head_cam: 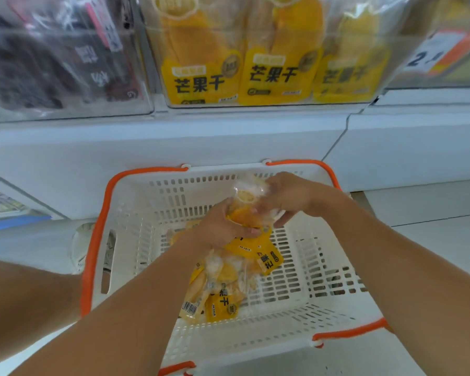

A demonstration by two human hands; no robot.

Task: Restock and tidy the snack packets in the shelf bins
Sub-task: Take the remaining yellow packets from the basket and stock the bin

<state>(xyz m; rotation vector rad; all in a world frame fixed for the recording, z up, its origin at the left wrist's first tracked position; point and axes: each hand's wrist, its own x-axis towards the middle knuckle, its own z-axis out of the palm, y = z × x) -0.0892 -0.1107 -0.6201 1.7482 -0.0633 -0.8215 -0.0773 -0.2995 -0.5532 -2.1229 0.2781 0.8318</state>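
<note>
A shop: price tag, stocked shelf bins, shopping basket.

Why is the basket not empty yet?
Yellow packets lie on the basket's floor; both hands grip another above.

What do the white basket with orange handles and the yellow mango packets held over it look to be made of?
White slotted basket: looks like moulded matte plastic, given its uniform slots. Its orange handles seem smooth plastic too. Yellow mango packets gripped by the left hand and right hand: thin glossy plastic film, crinkled, partly see-through.
</note>
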